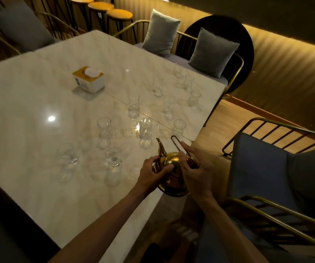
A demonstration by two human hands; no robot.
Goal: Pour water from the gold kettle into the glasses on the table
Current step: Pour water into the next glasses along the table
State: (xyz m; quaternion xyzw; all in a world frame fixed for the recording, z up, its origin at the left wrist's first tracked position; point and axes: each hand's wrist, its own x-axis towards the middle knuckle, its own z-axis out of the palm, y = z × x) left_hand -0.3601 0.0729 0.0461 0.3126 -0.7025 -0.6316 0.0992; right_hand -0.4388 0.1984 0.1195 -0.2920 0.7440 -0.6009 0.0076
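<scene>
A gold kettle [172, 168] stands at the near right edge of the white marble table [39, 111], spout pointing away from me. My left hand [153, 173] curls round its left side, thumb on the lid. My right hand [194, 168] grips the wire handle near its base, index finger stretched along the loop. Several clear glasses stand on the table beyond the kettle: one tall glass [145, 132] just past the spout, another [113, 158] to the left of my left hand, and more [194, 98] toward the far right edge.
A tissue box [88, 79] sits mid-table. Gold-framed seats with grey cushions [212, 52] line the far side, and a blue-cushioned chair [263, 168] stands at my right. Round stools [119, 14] are at the back. Wooden floor shows right of the table.
</scene>
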